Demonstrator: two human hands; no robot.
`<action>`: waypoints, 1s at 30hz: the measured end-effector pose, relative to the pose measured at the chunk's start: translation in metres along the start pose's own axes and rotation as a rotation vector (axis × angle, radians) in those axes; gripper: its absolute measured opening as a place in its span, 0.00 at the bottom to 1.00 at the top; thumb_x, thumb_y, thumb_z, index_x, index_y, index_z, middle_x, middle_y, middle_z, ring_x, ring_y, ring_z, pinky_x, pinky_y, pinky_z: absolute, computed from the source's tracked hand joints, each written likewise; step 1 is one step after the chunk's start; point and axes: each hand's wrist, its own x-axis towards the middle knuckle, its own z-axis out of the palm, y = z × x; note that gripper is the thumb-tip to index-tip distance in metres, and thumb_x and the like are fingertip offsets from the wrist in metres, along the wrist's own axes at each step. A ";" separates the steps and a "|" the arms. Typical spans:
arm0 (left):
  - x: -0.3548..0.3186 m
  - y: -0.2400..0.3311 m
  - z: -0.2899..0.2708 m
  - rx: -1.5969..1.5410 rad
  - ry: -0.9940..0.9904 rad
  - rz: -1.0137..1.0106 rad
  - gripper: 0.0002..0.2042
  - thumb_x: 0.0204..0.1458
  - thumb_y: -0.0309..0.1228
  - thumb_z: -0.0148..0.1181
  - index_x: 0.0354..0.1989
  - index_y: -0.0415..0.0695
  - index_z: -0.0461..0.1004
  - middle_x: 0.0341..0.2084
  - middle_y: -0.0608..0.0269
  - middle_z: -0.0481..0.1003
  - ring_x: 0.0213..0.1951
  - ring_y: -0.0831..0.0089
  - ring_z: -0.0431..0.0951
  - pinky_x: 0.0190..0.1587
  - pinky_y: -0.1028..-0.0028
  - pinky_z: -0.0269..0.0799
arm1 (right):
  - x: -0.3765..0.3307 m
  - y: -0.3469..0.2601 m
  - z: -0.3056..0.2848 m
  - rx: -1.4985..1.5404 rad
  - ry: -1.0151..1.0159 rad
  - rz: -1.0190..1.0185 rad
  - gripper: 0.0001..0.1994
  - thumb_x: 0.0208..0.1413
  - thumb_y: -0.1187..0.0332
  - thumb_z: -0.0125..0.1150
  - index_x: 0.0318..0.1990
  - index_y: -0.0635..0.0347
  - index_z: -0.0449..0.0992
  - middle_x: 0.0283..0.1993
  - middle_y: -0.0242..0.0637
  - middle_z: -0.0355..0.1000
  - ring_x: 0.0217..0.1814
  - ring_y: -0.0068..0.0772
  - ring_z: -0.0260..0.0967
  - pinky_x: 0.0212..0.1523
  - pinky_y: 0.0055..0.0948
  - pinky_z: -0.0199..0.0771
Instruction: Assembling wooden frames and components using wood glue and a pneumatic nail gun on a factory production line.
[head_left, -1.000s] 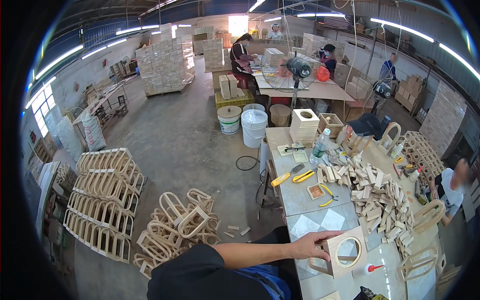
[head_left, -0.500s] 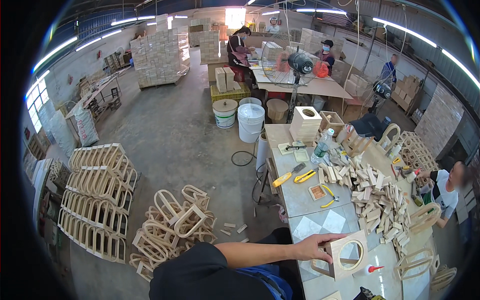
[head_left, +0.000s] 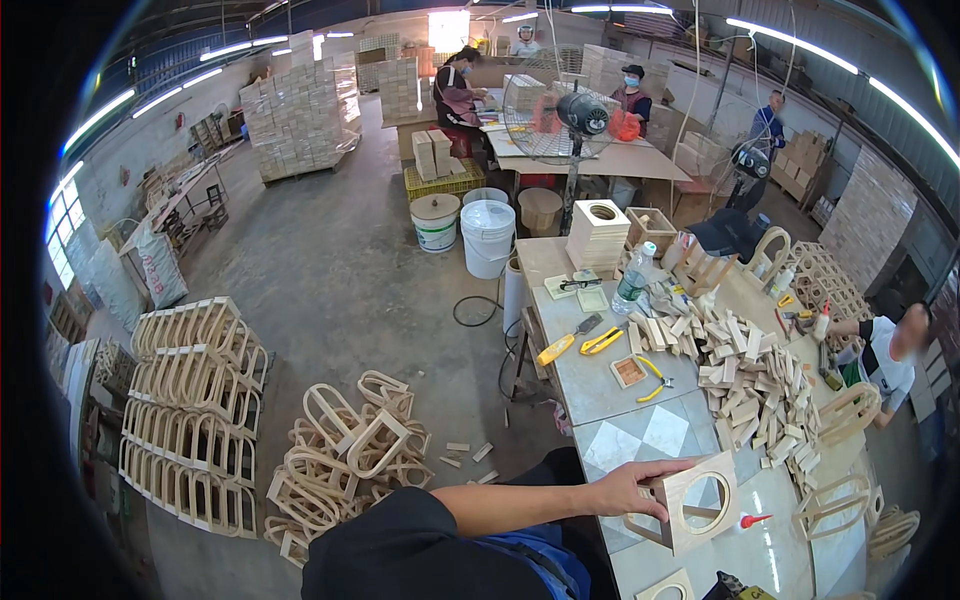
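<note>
My left hand [head_left: 632, 490] reaches across from the lower left, its fingers and thumb closed on the edge of a pale wooden frame [head_left: 676, 492]. This frame has a square board with a large round hole and is held tilted above the worktable [head_left: 590, 390]. Just behind its right edge, the red nozzle [head_left: 756, 521] of a bottle shows, the rest mostly hidden. At the lower edge lies another wooden piece with a round hole [head_left: 655, 592], beside a dark object with some yellow [head_left: 735, 588], cut off and not identifiable. My right hand is out of sight.
Many small wooden blocks [head_left: 745, 385] are heaped on the table. Yellow-handled pliers [head_left: 655, 381], a yellow cutter [head_left: 602, 341] and a water bottle [head_left: 633, 278] lie or stand farther back. Arched frames [head_left: 350, 440] are piled on the floor at left. A co-worker [head_left: 890, 360] is at the right.
The whole view has shifted slightly, and more of the round-holed piece at the lower edge shows. My left hand keeps its hold on the wooden frame, which has turned a little.
</note>
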 end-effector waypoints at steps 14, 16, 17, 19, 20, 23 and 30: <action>0.022 0.012 -0.006 0.108 -0.091 -0.047 0.44 0.41 0.29 0.82 0.71 0.49 0.67 0.63 0.64 0.74 0.51 0.72 0.75 0.59 0.74 0.70 | 0.009 0.037 -0.011 0.251 0.064 0.246 0.09 0.64 0.64 0.66 0.39 0.60 0.78 0.21 0.29 0.68 0.17 0.21 0.62 0.16 0.21 0.59; 0.019 0.010 -0.008 0.126 -0.079 -0.025 0.44 0.41 0.29 0.82 0.71 0.49 0.68 0.62 0.64 0.74 0.50 0.72 0.75 0.58 0.74 0.70 | 0.011 0.061 -0.012 0.002 0.148 0.142 0.09 0.64 0.64 0.66 0.38 0.60 0.78 0.19 0.29 0.68 0.15 0.21 0.60 0.14 0.20 0.57; 0.020 0.009 -0.009 0.123 -0.096 -0.031 0.44 0.41 0.29 0.82 0.71 0.49 0.68 0.62 0.64 0.74 0.50 0.72 0.75 0.58 0.74 0.70 | 0.007 0.061 -0.008 0.013 0.161 0.151 0.09 0.64 0.64 0.66 0.38 0.60 0.78 0.19 0.29 0.68 0.15 0.21 0.60 0.14 0.20 0.57; 0.020 0.008 -0.010 0.113 -0.105 -0.031 0.44 0.41 0.29 0.82 0.71 0.48 0.68 0.62 0.63 0.74 0.50 0.72 0.75 0.57 0.74 0.70 | -0.001 0.052 0.005 -0.003 0.195 0.128 0.10 0.64 0.63 0.67 0.37 0.60 0.78 0.18 0.29 0.67 0.15 0.21 0.59 0.14 0.20 0.57; 0.021 0.007 -0.010 0.109 -0.109 -0.030 0.44 0.41 0.29 0.82 0.71 0.48 0.68 0.62 0.62 0.74 0.50 0.72 0.75 0.57 0.74 0.70 | -0.004 0.046 0.011 -0.012 0.211 0.115 0.10 0.64 0.63 0.67 0.36 0.60 0.77 0.18 0.29 0.67 0.14 0.20 0.59 0.14 0.20 0.57; 0.020 0.008 -0.011 0.091 -0.121 -0.042 0.45 0.40 0.29 0.82 0.71 0.47 0.68 0.63 0.62 0.74 0.52 0.72 0.74 0.59 0.74 0.69 | -0.005 0.043 0.015 -0.010 0.234 0.087 0.11 0.63 0.62 0.67 0.34 0.59 0.77 0.17 0.29 0.66 0.14 0.21 0.59 0.14 0.21 0.57; 0.027 0.000 -0.011 0.105 -0.084 -0.089 0.46 0.36 0.27 0.83 0.70 0.46 0.69 0.64 0.60 0.73 0.54 0.69 0.75 0.62 0.72 0.68 | 0.001 0.007 0.016 0.049 0.266 0.124 0.16 0.53 0.78 0.70 0.49 0.69 0.76 0.23 0.36 0.73 0.18 0.24 0.65 0.18 0.23 0.65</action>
